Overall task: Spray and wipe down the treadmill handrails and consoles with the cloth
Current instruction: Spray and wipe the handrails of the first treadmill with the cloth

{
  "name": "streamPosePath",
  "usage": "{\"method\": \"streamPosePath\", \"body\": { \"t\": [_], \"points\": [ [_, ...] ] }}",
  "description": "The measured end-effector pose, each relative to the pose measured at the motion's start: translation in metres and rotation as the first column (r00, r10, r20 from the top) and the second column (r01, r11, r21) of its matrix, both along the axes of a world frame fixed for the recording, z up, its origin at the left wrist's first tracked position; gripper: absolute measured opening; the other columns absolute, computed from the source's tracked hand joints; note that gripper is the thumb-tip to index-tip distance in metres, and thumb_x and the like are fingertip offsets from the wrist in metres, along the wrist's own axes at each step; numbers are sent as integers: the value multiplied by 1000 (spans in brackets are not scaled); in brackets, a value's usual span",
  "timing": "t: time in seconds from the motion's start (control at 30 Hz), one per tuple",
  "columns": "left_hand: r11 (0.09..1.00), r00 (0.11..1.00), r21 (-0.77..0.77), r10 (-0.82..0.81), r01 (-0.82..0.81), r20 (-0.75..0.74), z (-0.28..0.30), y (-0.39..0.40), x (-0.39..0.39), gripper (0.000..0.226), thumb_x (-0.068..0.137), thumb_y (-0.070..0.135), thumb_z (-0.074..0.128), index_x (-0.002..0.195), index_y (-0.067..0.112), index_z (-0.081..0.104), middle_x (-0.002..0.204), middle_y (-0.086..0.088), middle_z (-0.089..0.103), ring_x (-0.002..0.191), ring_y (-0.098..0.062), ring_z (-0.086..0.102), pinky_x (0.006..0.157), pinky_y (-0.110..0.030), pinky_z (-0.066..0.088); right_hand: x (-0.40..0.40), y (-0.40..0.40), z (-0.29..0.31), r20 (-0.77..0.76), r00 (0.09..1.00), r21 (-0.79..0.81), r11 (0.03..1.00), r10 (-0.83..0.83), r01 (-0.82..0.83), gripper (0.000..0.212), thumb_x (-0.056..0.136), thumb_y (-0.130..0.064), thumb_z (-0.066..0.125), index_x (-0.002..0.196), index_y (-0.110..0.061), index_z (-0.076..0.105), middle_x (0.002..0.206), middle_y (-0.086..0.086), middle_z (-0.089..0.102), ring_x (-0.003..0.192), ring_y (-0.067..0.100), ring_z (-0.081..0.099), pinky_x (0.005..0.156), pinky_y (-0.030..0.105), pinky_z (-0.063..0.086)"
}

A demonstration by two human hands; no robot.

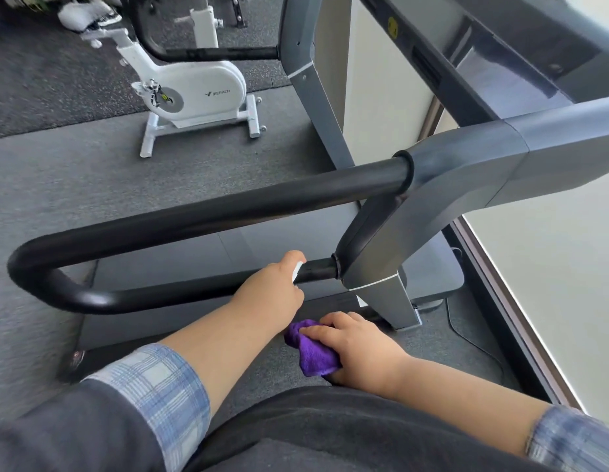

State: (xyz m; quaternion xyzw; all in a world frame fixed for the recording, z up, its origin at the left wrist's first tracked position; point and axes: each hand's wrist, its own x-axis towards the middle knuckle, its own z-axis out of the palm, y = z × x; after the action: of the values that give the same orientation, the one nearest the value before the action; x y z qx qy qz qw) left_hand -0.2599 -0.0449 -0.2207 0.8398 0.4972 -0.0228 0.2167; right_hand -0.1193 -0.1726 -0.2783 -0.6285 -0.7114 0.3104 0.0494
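The left hand (269,291) is curling around a small white object (298,272) beside the lower black handrail (167,294). The right hand (357,349) is gripping the bunched purple cloth (311,352) below it.

handrail (201,212): smooth black, slight sheen
cloth (313,352): plush purple fabric
upright (381,253): smooth grey, satin
floor (75,178): speckled, rough matt

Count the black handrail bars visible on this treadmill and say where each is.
2. The upper bar runs across mid-frame; the lower bar sits beneath it, reached by the left hand. A bend joins them at left. Others may lie out of view.
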Motion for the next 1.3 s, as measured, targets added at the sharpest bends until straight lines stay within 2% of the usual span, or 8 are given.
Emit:
{"method": "streamPosePath", "body": {
  "t": [0.23, 0.37, 0.6, 0.73, 0.9, 0.97, 1.1, 1.3],
  "points": [
    [994, 994, -1, 109, -109, 31, 8, -2, -41, 49, 93, 22, 50, 136, 36, 30, 92, -1, 59, 76, -19, 58, 67, -37, 54, -20, 16, 3, 22, 995, 2, 995, 95, -95, 69, 84, -43, 66, 147, -44, 37, 143, -3, 43, 124, 28, 44, 106, 42, 40],
    [976, 976, -8, 217, -217, 34, 14, -2, -79, 47, 94, 21, 46, 133, 39, 28, 93, 0, 55, 60, -12, 49, 42, -26, 35, -39, 30, 1, 15, 984, 1, 984, 180, -180, 70, 84, -46, 65, 147, -46, 35, 143, -5, 41, 125, 26, 43, 107, 40, 39],
    [959, 959, 4, 282, -282, 37, 7, 11, -115, 42, 92, 20, 47, 129, 35, 34, 90, 1, 56, 70, -15, 54, 54, -29, 43, -73, 48, 1, 21, 967, 21, 967, 255, -255, 71, 84, -48, 65, 148, -45, 34, 146, -4, 40, 128, 25, 41, 110, 41, 36],
    [948, 946, -6, 318, -318, 58, 13, 10, -142, 47, 93, 19, 46, 132, 39, 28, 92, 1, 54, 69, -14, 54, 53, -33, 47, -89, 56, 1, 11, 962, 32, 962, 272, -272, 71, 85, -49, 64, 148, -46, 34, 146, -4, 40, 129, 24, 40, 111, 43, 36],
    [929, 930, 118, 360, -351, -71, 23, 12, -190, 54, 94, 18, 47, 137, 40, 23, 96, -2, 55, 69, -22, 58, 63, -42, 56, -116, 67, 0, 7, 949, 38, 948, 315, -315, 71, 85, -54, 62, 148, -47, 31, 147, -5, 39, 133, 23, 39, 112, 41, 35],
    [928, 920, 209, 346, -308, -182, 26, 13, -202, 58, 94, 15, 46, 140, 38, 21, 94, -3, 51, 65, -22, 56, 56, -39, 53, -127, 71, 0, 3, 943, 44, 942, 333, -332, 70, 86, -55, 62, 148, -47, 31, 146, -6, 39, 133, 22, 39, 112, 40, 35],
    [904, 877, 338, 369, -262, -308, 34, 17, -217, 56, 94, 11, 44, 141, 33, 21, 87, -4, 45, 59, -22, 49, 42, -32, 30, -142, 75, 0, -4, 942, 49, 941, 335, -334, 68, 86, -53, 61, 148, -48, 32, 146, -6, 40, 132, 22, 39, 112, 40, 35],
    [898, 856, 314, 407, -309, -319, 32, 26, -230, 55, 88, 2, 50, 133, 26, 28, 82, -5, 44, 55, -19, 43, 50, -35, 37, -145, 76, 1, -29, 953, 55, 953, 301, -299, 68, 82, -58, 57, 146, -47, 36, 143, -5, 43, 132, 23, 42, 110, 41, 38]
  ]
}}
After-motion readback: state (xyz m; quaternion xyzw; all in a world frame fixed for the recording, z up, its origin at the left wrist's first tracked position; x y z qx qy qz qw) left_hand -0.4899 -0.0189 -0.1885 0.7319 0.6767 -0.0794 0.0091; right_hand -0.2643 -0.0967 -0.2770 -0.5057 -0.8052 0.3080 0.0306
